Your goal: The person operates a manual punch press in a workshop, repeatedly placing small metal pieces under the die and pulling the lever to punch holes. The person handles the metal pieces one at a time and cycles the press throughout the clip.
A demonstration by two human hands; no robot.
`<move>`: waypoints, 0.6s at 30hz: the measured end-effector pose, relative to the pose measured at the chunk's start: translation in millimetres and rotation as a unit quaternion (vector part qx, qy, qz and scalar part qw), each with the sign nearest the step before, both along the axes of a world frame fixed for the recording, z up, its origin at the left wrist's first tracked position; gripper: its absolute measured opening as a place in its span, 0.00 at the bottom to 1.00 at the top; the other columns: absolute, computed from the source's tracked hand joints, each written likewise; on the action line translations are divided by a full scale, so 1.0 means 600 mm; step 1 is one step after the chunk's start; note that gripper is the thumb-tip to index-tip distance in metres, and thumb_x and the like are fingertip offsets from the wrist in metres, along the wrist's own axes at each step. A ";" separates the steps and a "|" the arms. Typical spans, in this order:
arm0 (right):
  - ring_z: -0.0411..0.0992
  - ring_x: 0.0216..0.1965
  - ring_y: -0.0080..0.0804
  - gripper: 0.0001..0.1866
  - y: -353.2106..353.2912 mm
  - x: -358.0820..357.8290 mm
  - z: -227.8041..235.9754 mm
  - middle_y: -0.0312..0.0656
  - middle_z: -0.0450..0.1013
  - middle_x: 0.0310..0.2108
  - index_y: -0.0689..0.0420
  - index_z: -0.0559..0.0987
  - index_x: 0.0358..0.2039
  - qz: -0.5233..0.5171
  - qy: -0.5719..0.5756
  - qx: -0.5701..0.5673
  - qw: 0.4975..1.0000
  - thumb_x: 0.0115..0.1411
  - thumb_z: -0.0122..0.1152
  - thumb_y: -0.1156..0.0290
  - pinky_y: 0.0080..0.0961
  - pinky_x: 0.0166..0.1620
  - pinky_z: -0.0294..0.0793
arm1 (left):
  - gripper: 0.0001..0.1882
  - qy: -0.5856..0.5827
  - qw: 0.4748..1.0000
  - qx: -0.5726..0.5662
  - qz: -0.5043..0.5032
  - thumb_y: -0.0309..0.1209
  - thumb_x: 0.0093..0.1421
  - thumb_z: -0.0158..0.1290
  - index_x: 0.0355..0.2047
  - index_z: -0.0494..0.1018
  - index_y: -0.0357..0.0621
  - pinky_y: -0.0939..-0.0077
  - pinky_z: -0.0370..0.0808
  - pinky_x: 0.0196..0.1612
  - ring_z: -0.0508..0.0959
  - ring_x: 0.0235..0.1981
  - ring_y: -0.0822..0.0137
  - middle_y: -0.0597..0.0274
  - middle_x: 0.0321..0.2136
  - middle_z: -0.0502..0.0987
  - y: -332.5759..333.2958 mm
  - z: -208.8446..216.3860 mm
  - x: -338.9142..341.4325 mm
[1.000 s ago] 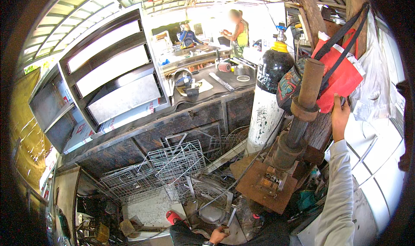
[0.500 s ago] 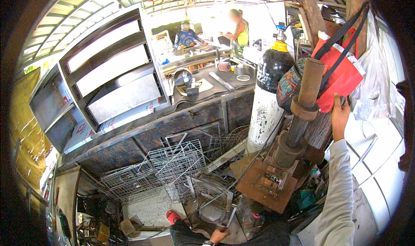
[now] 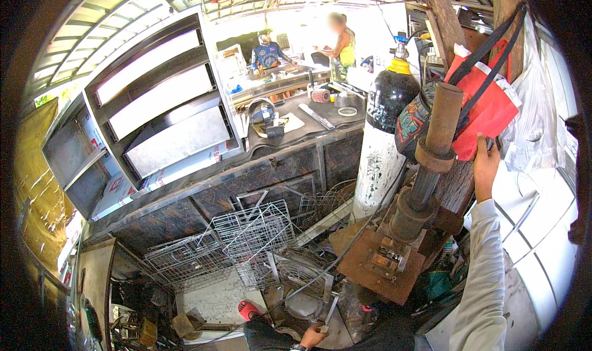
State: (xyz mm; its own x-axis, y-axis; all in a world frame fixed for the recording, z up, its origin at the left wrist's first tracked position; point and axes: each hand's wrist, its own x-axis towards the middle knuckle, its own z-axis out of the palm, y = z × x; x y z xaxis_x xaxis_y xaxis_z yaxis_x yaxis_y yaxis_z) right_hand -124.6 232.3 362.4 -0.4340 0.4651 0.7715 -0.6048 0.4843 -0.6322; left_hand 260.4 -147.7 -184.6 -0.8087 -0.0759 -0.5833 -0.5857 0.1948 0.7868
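At the lower edge, my left hand (image 3: 313, 337) is closed around the near end of a flat metal strip (image 3: 333, 306). My right hand (image 3: 486, 166) is raised at the right, its fingers curled at the bottom of a red bag (image 3: 487, 114) beside a wooden post (image 3: 455, 181). A small dark thing shows at those fingertips, too hidden to name. Left of that hand stands a rusty press-like machine with an upright cylinder (image 3: 443, 120). Its brown base plate (image 3: 370, 268) carries small metal pieces (image 3: 391, 258) below the shaft.
A white and black gas cylinder (image 3: 374, 154) stands behind the machine. Wire racks (image 3: 256, 234) lean against a long dark bench (image 3: 277, 166). A large metal frame (image 3: 166, 98) rests on the bench's left. Two people (image 3: 268, 55) are at a far table.
My left hand has turned slightly with the strip's end. My right hand stays at the red bag. The far person in blue has straightened a little.
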 end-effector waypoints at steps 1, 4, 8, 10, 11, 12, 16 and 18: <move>0.61 0.17 0.18 0.17 -0.003 0.000 0.000 0.33 0.69 0.23 0.60 0.74 0.50 0.004 0.001 -0.005 1.000 0.66 0.58 0.64 0.22 0.22 0.60 | 0.31 0.009 1.000 0.001 0.002 0.31 0.53 0.65 0.58 0.71 0.42 0.73 0.76 0.39 0.80 0.32 0.67 0.56 0.37 0.81 -0.004 -0.004 0.003; 0.61 0.17 0.18 0.17 0.002 -0.002 -0.002 0.33 0.70 0.24 0.60 0.74 0.50 0.007 0.000 -0.003 1.000 0.66 0.58 0.64 0.21 0.22 0.60 | 0.29 0.010 0.999 0.041 0.023 0.31 0.53 0.65 0.56 0.72 0.42 0.72 0.77 0.40 0.80 0.34 0.67 0.56 0.38 0.81 0.001 -0.005 0.004; 0.61 0.17 0.17 0.16 0.010 -0.013 -0.009 0.33 0.70 0.25 0.59 0.74 0.50 0.003 0.006 0.004 1.000 0.66 0.58 0.64 0.21 0.22 0.60 | 0.30 0.022 1.000 -0.002 0.016 0.30 0.53 0.65 0.57 0.72 0.43 0.72 0.76 0.40 0.80 0.33 0.68 0.58 0.38 0.81 0.002 -0.002 0.005; 0.60 0.17 0.16 0.16 0.020 -0.031 -0.010 0.33 0.70 0.26 0.59 0.74 0.50 -0.042 0.078 0.065 0.994 0.66 0.59 0.63 0.20 0.21 0.60 | 0.30 0.061 0.998 0.006 0.022 0.31 0.53 0.65 0.57 0.72 0.45 0.72 0.76 0.39 0.79 0.33 0.69 0.59 0.38 0.81 0.002 0.002 0.007; 0.61 0.18 0.17 0.17 0.029 -0.038 -0.014 0.34 0.71 0.27 0.59 0.74 0.51 -0.043 0.079 0.065 0.994 0.66 0.59 0.63 0.20 0.22 0.60 | 0.30 0.055 0.998 0.015 0.016 0.31 0.53 0.65 0.58 0.72 0.46 0.73 0.75 0.38 0.79 0.32 0.70 0.60 0.37 0.82 0.002 0.006 0.004; 0.61 0.18 0.17 0.17 0.033 -0.038 -0.015 0.34 0.72 0.29 0.59 0.74 0.51 -0.047 0.079 0.069 0.993 0.66 0.59 0.63 0.20 0.22 0.61 | 0.30 0.048 0.998 0.027 0.008 0.31 0.53 0.65 0.58 0.72 0.47 0.74 0.75 0.37 0.78 0.31 0.71 0.61 0.37 0.82 0.008 0.019 -0.003; 0.64 0.22 0.19 0.18 0.003 0.000 -0.005 0.36 0.75 0.34 0.59 0.74 0.52 0.010 -0.015 -0.011 1.000 0.66 0.59 0.63 0.21 0.26 0.64 | 0.30 -0.012 0.999 0.048 -0.004 0.30 0.54 0.64 0.59 0.73 0.50 0.78 0.73 0.35 0.76 0.29 0.74 0.64 0.34 0.81 0.009 0.052 -0.005; 0.64 0.22 0.19 0.18 0.001 -0.001 -0.004 0.36 0.75 0.35 0.60 0.74 0.52 0.004 0.007 -0.005 1.000 0.66 0.59 0.63 0.21 0.27 0.65 | 0.29 0.005 0.998 0.061 0.008 0.29 0.54 0.64 0.58 0.73 0.49 0.80 0.72 0.34 0.75 0.29 0.76 0.65 0.33 0.81 0.007 0.060 -0.002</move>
